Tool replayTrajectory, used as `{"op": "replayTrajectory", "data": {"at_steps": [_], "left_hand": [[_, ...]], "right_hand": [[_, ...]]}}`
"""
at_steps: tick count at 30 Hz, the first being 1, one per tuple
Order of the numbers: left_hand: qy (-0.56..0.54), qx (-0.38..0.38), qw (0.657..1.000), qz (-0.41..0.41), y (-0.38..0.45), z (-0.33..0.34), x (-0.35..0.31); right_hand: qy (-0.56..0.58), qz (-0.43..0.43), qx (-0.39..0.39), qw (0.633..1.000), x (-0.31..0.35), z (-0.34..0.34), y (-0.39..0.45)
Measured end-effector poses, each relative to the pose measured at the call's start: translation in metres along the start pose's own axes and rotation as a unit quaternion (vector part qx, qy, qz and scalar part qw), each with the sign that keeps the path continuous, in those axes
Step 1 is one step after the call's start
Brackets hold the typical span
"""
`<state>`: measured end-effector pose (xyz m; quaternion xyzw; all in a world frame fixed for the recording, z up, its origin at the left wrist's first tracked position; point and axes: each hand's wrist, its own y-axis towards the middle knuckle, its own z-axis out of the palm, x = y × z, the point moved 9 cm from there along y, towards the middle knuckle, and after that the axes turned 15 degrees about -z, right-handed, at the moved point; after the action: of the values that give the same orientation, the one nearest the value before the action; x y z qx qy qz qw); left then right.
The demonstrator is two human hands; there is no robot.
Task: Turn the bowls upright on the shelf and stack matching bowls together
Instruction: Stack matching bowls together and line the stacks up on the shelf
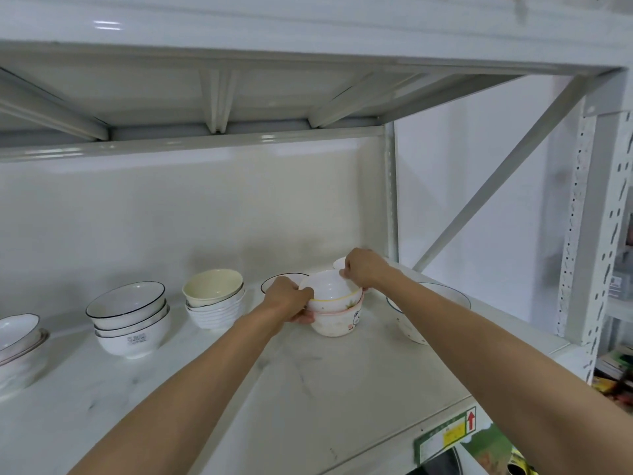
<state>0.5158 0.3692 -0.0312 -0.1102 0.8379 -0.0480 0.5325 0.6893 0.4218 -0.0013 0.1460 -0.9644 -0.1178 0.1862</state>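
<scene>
A small stack of two cartoon-printed bowls stands upright on the white shelf (308, 389). The upper bowl (329, 293) has a yellow rim and sits in a pink-rimmed bowl (337, 323). My left hand (286, 298) grips the left side of this stack, fingers curled under the upper bowl's rim. My right hand (363, 270) pinches the upper bowl's far right rim. A dark-rimmed bowl (274, 281) stands just behind my left hand, and a small white bowl (339, 262) peeks out behind my right hand.
Left of the hands stand a stack of ribbed white bowls topped by a cream one (214, 298), a stack of black-rimmed bowls (128, 318) and a pink-rimmed stack (19, 341) at the edge. A blue-rimmed bowl (411, 323) sits under my right forearm. An upper shelf hangs overhead.
</scene>
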Motion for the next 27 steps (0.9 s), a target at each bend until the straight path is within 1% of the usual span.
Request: {"op": "replayTrajectory", "data": {"at_steps": [3, 6, 7, 10, 12, 18, 20, 24, 27], "left_hand": [[0.011, -0.007, 1.0, 0.008, 0.001, 0.001, 0.0], [0.005, 0.029, 1.0, -0.005, 0.002, 0.007, 0.006], [0.004, 0.045, 0.999, -0.014, 0.001, 0.01, 0.009], [-0.008, 0.077, 0.996, -0.034, 0.001, 0.017, 0.017], [-0.022, 0.081, 0.996, -0.033, 0.002, 0.02, 0.019], [-0.058, 0.077, 0.995, -0.022, 0.002, 0.008, 0.014], [-0.077, 0.057, 0.995, -0.007, 0.003, -0.004, 0.006], [-0.128, 0.006, 0.991, 0.037, 0.005, -0.03, -0.013], [-0.151, -0.025, 0.986, 0.068, 0.007, -0.047, -0.02]], "right_hand": [[-0.006, 0.002, -0.002, 1.0, -0.003, 0.0, -0.002], [-0.001, 0.026, 0.007, 1.0, -0.006, -0.001, -0.008], [0.013, 0.04, 0.027, 0.999, -0.008, 0.001, -0.011], [0.136, 0.096, 0.117, 0.979, -0.012, 0.019, -0.023], [0.164, 0.105, 0.133, 0.972, -0.01, 0.023, -0.026], [0.166, 0.089, 0.083, 0.979, 0.0, 0.01, -0.016], [0.169, 0.079, 0.058, 0.981, 0.007, -0.001, -0.01], [0.197, 0.057, -0.017, 0.979, 0.027, -0.023, 0.009], [0.213, 0.043, -0.047, 0.975, 0.041, -0.03, 0.022]]}}
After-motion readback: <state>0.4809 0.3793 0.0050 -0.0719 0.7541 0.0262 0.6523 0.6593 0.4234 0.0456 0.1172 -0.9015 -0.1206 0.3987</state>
